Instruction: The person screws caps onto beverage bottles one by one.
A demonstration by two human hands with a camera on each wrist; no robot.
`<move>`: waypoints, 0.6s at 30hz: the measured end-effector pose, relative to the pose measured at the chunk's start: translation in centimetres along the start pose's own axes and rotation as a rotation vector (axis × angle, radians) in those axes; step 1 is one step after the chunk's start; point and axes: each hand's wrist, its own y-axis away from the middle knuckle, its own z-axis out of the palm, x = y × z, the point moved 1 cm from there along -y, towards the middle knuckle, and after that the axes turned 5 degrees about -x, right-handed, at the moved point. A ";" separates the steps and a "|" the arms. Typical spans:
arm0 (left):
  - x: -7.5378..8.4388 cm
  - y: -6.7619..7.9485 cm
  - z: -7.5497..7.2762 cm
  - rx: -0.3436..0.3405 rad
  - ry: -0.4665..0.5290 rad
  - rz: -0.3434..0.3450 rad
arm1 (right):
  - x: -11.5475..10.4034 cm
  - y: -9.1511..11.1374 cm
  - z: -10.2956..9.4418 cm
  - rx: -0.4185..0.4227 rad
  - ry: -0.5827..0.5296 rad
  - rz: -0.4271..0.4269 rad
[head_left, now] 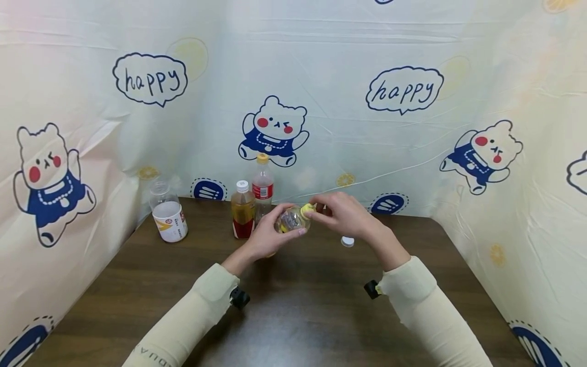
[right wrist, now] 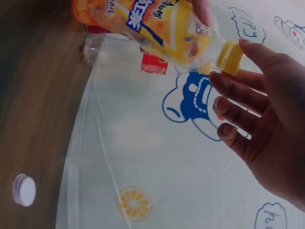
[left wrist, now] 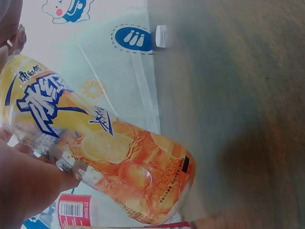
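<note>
My left hand [head_left: 268, 234] grips a plastic iced tea bottle [left wrist: 119, 143] with a yellow and orange label, held tilted above the table. Its neck points toward my right hand [head_left: 346, 214]. In the right wrist view, the yellow cap [right wrist: 231, 57] sits at the bottle's mouth, pinched between my right thumb and index finger. The other right fingers are bent loosely beside it. Whether the cap is tight or loose on the neck, I cannot tell. A white cap [head_left: 347, 241] lies on the table below my right hand.
Behind my left hand stand an amber-filled bottle [head_left: 242, 204] with a white cap and a red-labelled bottle [head_left: 263, 188] with a yellow cap. A clear bottle with a white label [head_left: 170, 221] stands at the left of the brown table [head_left: 312, 311]. Printed sheets [head_left: 330, 142] surround the table's back and sides.
</note>
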 end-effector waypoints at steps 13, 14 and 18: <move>-0.1 -2.0 -0.7 0.122 0.033 -0.018 | 4.5 3.5 2.9 -0.009 -0.060 0.113; -0.2 -2.3 -0.8 0.135 0.028 -0.020 | 4.9 3.8 3.3 -0.015 -0.072 0.126; -0.7 -3.4 -1.1 0.198 0.016 -0.025 | 6.8 4.7 5.1 -0.030 -0.117 0.172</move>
